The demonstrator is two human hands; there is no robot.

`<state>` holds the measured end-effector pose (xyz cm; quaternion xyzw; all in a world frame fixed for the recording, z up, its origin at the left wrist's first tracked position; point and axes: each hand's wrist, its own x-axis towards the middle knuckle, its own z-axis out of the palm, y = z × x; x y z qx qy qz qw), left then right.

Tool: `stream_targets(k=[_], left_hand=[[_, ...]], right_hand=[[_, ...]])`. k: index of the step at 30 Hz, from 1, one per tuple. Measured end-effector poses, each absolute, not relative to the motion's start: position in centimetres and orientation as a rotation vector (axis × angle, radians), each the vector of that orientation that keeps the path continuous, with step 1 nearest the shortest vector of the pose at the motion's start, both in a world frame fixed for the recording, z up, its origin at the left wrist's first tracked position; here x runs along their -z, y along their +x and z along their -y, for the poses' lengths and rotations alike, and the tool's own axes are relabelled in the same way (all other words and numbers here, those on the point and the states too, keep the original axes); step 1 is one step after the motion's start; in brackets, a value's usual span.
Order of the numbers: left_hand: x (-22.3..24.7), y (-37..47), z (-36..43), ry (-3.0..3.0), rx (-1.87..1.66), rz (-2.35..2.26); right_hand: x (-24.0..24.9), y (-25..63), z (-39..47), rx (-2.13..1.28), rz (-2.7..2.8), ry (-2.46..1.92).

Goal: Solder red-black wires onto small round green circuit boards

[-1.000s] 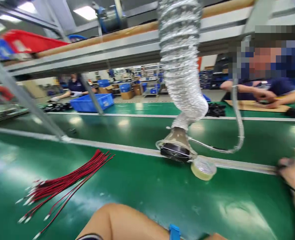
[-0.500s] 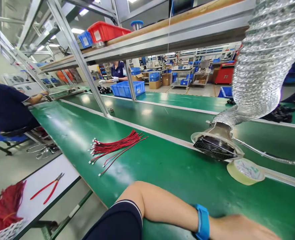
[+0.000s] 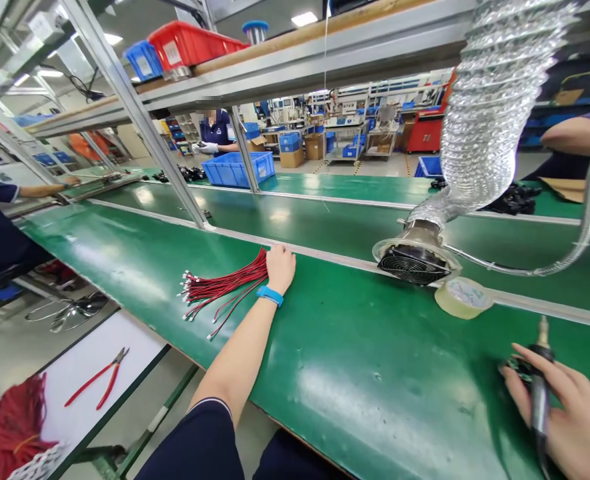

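Observation:
A bundle of red and black wires (image 3: pixel 227 280) with white connectors lies on the green bench. My left hand (image 3: pixel 281 268), a blue band on its wrist, has its fingers curled closed at the bundle's right end; the fingertips are hidden. At the lower right my right hand (image 3: pixel 569 413) grips a soldering iron (image 3: pixel 540 393), its metal tip pointing away from me. A small green circuit board (image 3: pixel 521 367) is also between the thumb and fingers of that hand. Beyond this hand, a roll of clear tape (image 3: pixel 463 298) lies on the bench.
A fume extractor fan (image 3: pixel 415 265) with a silver duct (image 3: pixel 489 100) hangs near the bench's metal strip. Red-handled cutters (image 3: pixel 99 378) and a red wire bundle (image 3: pixel 17 427) lie on a white side table. A metal post (image 3: pixel 139 113) rises at left. Co-workers sit nearby.
My left arm has reached forward and left, from the bench's near right side to the wires' end. My right hand with the soldering iron and board has come into view. The camera view has shifted.

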<state>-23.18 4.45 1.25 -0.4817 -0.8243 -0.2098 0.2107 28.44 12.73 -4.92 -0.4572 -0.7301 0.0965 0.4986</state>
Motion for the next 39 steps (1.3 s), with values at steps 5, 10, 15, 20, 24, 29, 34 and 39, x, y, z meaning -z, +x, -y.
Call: stream_targets(k=[5,10,15,20,24,29,34,39], left_hand=[[0.1,-25.1,-4.5,-1.304,0.529,2.423],[-1.1,-23.9,-5.4,-1.416,0.599,2.411],[-2.0,-20.8,-6.5,-1.619,0.95,2.104],[-1.6,-12.3,-5.4,-1.968,1.487,1.991],[-1.8,-4.9,-2.8,-2.429,1.622,2.156],[-1.9,-1.6,-0.9,-2.722,1.764,2.422],[-2.0,-1.6,-0.5,-2.726,1.828,2.629],[-2.2,-1.0,0.1,-2.73,1.758,2.499]], right_hand=[[3.8,25.9,-9.0,-0.215,1.994,-1.006],[3.6,24.0,-6.8,-0.214,2.021,-1.0],[3.4,23.1,-5.9,-0.212,1.929,-1.137],[3.5,23.0,-5.6,-0.301,1.854,-1.152],[3.3,21.7,-4.1,-0.458,1.827,-1.109],[3.1,19.2,-1.4,-0.688,1.816,-1.02],[2.7,17.7,0.2,-0.78,1.808,-0.939],[2.2,17.3,0.4,-0.648,1.66,-0.985]])
